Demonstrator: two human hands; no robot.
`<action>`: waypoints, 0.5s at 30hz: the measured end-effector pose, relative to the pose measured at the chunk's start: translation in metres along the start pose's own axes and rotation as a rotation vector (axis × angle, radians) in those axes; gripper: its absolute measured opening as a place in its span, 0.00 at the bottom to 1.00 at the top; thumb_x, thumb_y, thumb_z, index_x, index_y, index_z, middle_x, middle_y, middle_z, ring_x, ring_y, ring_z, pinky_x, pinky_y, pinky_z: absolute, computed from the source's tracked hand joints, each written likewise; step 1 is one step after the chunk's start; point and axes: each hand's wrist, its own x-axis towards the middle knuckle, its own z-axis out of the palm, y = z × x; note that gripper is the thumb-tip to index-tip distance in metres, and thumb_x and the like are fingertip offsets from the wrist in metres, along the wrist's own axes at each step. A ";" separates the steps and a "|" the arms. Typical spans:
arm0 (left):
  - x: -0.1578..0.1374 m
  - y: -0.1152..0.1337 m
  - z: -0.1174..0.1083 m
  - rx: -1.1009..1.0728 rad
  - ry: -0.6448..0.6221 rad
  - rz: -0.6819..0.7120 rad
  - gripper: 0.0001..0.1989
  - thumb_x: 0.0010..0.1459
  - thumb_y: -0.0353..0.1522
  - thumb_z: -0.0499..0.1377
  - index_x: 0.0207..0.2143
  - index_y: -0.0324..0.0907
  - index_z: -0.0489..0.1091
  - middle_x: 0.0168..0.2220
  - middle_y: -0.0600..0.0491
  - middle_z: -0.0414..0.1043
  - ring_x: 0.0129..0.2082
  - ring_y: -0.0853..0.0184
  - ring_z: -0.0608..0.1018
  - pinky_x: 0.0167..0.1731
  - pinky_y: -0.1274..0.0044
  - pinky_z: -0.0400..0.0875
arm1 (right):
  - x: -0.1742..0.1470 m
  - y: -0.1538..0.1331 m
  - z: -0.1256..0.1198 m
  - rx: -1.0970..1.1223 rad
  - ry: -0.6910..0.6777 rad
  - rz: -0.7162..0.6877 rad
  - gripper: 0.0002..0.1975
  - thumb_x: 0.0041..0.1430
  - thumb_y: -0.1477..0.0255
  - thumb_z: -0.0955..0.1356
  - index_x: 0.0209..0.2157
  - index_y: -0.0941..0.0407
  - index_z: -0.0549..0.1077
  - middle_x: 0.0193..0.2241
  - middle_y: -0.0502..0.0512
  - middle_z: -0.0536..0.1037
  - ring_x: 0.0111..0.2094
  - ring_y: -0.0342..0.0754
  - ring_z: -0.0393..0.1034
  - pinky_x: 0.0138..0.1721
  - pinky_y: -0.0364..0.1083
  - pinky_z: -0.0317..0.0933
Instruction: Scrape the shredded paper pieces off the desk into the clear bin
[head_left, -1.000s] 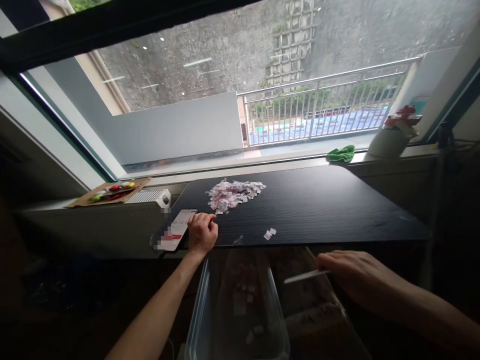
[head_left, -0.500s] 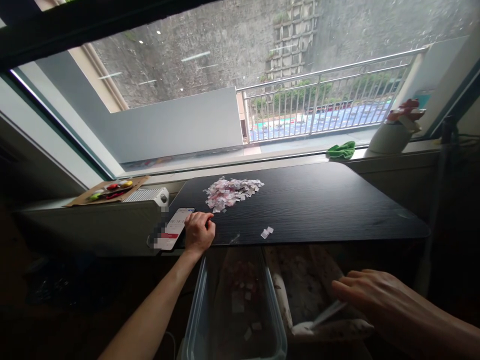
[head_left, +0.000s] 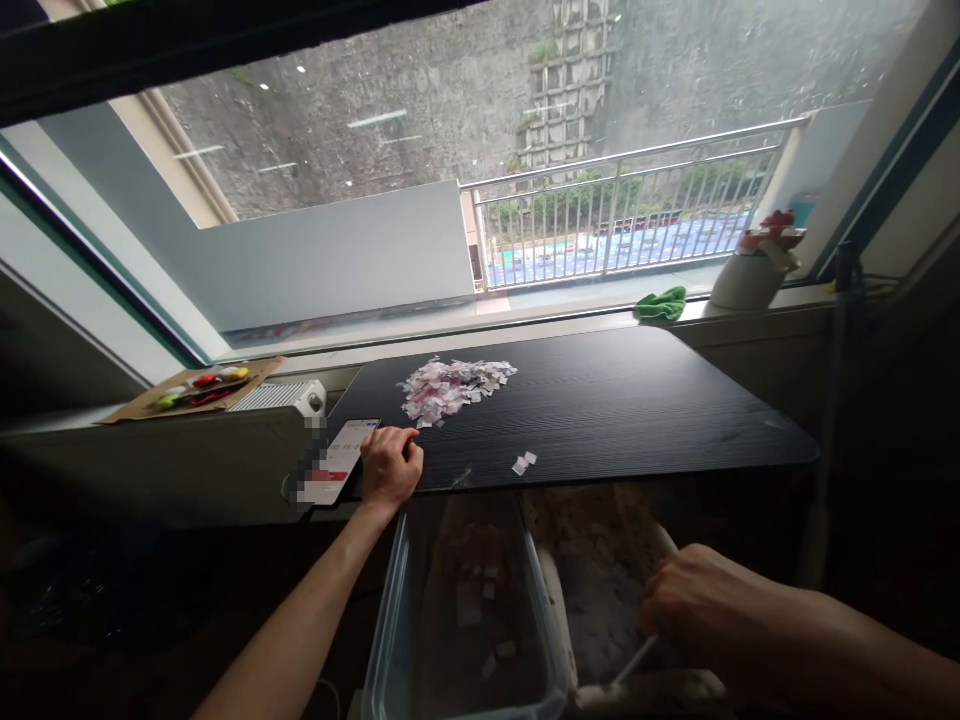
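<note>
Two bare hands are yours to mind, set well apart. Your left hand [head_left: 391,468] rests at the near edge of the black wood-grain table [head_left: 615,400], just beside a bright-screened phone [head_left: 346,458]; its fingers curl under, so you cannot tell whether that grip holds anything. Your right hand [head_left: 701,600] has a narrow grip closed on a slim pale stick [head_left: 636,658], slanting down over a dark, open sack with a pale rolled rim [head_left: 679,686], below table height. Its lower end looks close to that rim; whether it touches is too dim to tell. To handle it well, keep the hold firm but light, let the wrist steer, and angle the tip away from the rim so it does not snag. Keep your left forearm clear of the clear plastic tub [head_left: 384,630] between your arms, and move gently near the heap of small pale paper pieces [head_left: 454,388]: such light scraps would probably scatter at a brush.
</note>
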 end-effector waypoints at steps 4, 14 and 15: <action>0.000 0.002 -0.001 -0.011 0.003 -0.011 0.09 0.52 0.27 0.52 0.32 0.43 0.72 0.31 0.49 0.76 0.39 0.57 0.75 0.47 0.65 0.65 | -0.007 -0.004 0.005 -0.001 -0.009 -0.055 0.13 0.42 0.86 0.63 0.19 0.56 0.74 0.17 0.52 0.75 0.18 0.45 0.68 0.20 0.43 0.47; 0.000 0.003 -0.002 -0.016 -0.022 -0.023 0.09 0.52 0.28 0.53 0.32 0.43 0.72 0.31 0.49 0.76 0.39 0.57 0.75 0.47 0.65 0.65 | -0.008 0.001 0.002 0.041 0.100 -0.037 0.16 0.42 0.88 0.62 0.20 0.55 0.73 0.18 0.48 0.74 0.19 0.42 0.68 0.22 0.42 0.51; 0.000 0.003 -0.002 -0.016 -0.024 -0.023 0.09 0.52 0.28 0.53 0.32 0.43 0.72 0.31 0.49 0.76 0.39 0.57 0.75 0.47 0.65 0.65 | -0.008 0.003 0.001 0.034 0.124 -0.023 0.15 0.42 0.88 0.62 0.21 0.55 0.73 0.20 0.48 0.75 0.21 0.43 0.70 0.23 0.42 0.52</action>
